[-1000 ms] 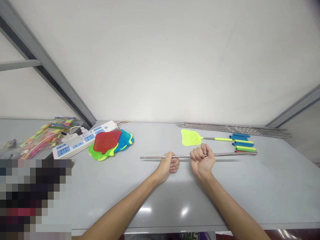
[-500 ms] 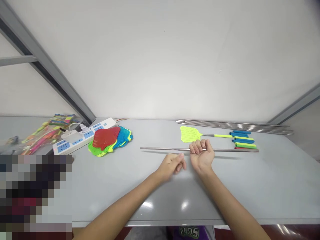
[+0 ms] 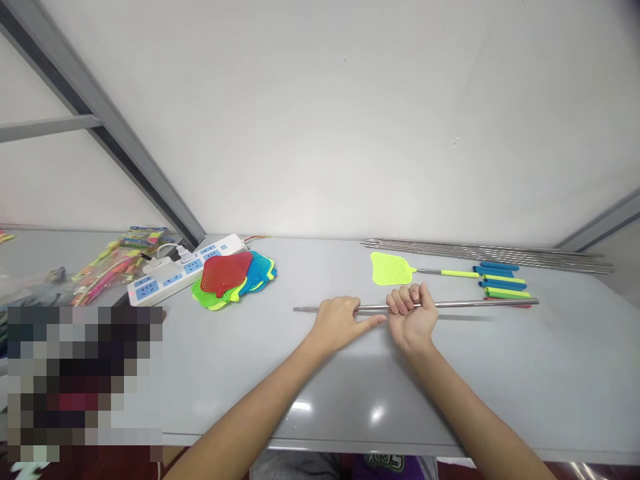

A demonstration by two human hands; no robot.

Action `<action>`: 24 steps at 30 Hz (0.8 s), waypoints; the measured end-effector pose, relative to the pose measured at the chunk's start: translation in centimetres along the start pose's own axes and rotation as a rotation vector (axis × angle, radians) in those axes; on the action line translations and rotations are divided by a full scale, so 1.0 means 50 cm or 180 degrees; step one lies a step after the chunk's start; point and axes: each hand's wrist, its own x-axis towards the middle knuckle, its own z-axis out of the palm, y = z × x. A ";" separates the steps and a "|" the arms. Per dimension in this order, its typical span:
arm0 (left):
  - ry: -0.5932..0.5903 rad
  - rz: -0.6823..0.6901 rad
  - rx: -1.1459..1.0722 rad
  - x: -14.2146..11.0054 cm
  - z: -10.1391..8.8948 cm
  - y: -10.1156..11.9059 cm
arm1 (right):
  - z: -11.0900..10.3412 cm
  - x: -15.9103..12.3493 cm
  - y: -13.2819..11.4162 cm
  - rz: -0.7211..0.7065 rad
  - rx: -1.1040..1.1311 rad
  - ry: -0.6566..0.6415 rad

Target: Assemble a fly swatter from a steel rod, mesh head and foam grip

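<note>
A thin metal telescopic rod (image 3: 470, 304) runs sideways just above the table. My right hand (image 3: 413, 317), palm up, is closed around its middle. My left hand (image 3: 337, 323) lies over the left part of the rod with its back up and fingers curled over it; the thumb points toward my right hand. Beyond the rod lies a yellow-green fly swatter (image 3: 393, 269) with a yellow handle sleeve. Several blue, green, yellow and red plastic tubes (image 3: 505, 285) lie to its right, near the rod's right end.
Several metal rods (image 3: 485, 253) lie along the wall. On the left, a pile of red, green, yellow and blue swatter heads (image 3: 227, 273) rests against a white power strip (image 3: 173, 283). Bagged colourful items (image 3: 115, 267) lie farther left. A blurred-out patch covers the lower left.
My left hand let go of the rod, turned over and took it again from above. My right hand kept its grip. The view has shifted slightly.
</note>
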 end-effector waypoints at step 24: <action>-0.0234 -0.0358 0.0101 -0.003 0.019 0.005 | -0.032 -0.007 0.044 0.0036 0.0000 0.0339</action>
